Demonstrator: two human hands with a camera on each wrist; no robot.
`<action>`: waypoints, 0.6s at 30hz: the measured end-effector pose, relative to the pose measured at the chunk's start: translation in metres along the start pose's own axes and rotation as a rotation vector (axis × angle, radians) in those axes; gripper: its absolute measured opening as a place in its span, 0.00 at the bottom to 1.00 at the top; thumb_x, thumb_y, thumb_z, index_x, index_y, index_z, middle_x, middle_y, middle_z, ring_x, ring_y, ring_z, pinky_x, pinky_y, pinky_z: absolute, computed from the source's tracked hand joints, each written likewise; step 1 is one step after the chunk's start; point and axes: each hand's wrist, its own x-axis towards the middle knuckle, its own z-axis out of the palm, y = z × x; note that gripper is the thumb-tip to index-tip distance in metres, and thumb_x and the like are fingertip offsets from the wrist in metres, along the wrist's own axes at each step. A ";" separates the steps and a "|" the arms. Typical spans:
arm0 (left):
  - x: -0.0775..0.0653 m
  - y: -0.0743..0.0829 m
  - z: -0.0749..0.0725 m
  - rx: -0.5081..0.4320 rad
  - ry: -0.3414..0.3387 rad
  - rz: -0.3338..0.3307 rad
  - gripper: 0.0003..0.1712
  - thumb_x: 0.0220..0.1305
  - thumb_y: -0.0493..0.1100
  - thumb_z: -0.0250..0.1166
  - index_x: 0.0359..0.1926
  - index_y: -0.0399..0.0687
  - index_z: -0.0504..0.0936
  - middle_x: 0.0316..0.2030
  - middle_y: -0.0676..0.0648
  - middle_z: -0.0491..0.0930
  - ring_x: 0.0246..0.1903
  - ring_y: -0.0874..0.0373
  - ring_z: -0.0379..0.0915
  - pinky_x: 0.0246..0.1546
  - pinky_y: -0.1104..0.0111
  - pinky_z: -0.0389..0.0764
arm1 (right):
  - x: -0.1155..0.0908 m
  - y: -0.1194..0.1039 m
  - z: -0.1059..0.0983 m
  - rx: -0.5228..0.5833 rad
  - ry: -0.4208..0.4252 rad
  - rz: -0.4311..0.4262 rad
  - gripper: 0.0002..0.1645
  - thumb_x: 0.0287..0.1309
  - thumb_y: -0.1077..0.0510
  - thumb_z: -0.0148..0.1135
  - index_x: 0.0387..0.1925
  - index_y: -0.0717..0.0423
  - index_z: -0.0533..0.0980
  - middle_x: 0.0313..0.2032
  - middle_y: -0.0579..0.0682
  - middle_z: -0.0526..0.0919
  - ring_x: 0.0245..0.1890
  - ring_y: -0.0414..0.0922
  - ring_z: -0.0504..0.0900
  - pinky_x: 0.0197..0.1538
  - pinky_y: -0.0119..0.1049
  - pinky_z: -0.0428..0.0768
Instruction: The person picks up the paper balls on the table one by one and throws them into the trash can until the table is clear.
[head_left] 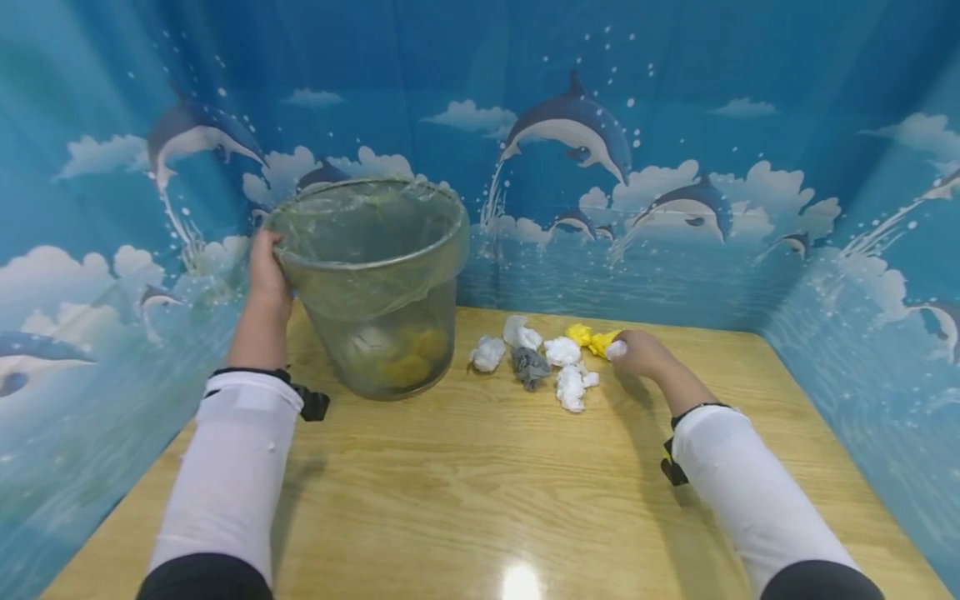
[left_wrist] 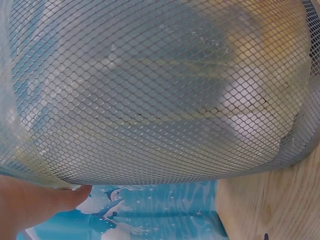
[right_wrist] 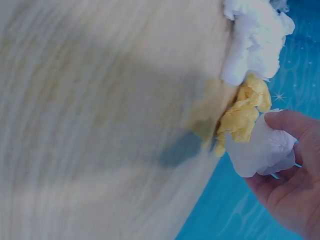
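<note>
At the left stands a wire mesh wastebasket [head_left: 341, 333] lined with a translucent greenish bag [head_left: 420, 271] folded over its rim. My left hand [head_left: 268, 271] grips it at the left side of the rim, its thumb [left_wrist: 70, 197] against the outside in the left wrist view. Yellow and white crumpled pieces show dimly through the mesh. My right hand [head_left: 647, 354] holds a crumpled white wad [right_wrist: 262, 150] between thumb and fingers. Right beside that wad are yellow crumpled pieces [head_left: 596, 339], close to the fingertips.
Left of the right hand, several white wads [head_left: 572, 386] and a grey one [head_left: 530, 367] lie loosely grouped on the wooden table [head_left: 465, 483]. A dolphin-print curtain [head_left: 510, 167] surrounds the table at the back and both sides.
</note>
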 end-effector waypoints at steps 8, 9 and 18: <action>0.000 0.000 -0.001 0.003 -0.011 0.005 0.41 0.67 0.54 0.37 0.76 0.64 0.30 0.75 0.61 0.20 0.74 0.67 0.22 0.66 0.69 0.48 | 0.008 -0.017 -0.019 0.015 0.015 -0.001 0.31 0.64 0.56 0.53 0.62 0.73 0.66 0.59 0.75 0.70 0.59 0.70 0.67 0.59 0.62 0.68; 0.000 0.000 -0.001 0.000 -0.012 0.008 0.41 0.67 0.54 0.38 0.76 0.64 0.30 0.75 0.61 0.20 0.74 0.67 0.23 0.65 0.69 0.49 | 0.009 -0.020 -0.022 0.018 0.019 0.004 0.31 0.64 0.56 0.53 0.63 0.73 0.65 0.59 0.75 0.70 0.60 0.70 0.67 0.60 0.62 0.68; -0.002 0.002 -0.003 0.007 -0.022 -0.013 0.42 0.68 0.55 0.37 0.75 0.64 0.26 0.74 0.60 0.16 0.73 0.64 0.13 0.73 0.68 0.38 | 0.016 -0.044 -0.037 0.108 0.076 0.015 0.34 0.68 0.52 0.51 0.68 0.68 0.60 0.65 0.71 0.65 0.64 0.68 0.64 0.62 0.62 0.66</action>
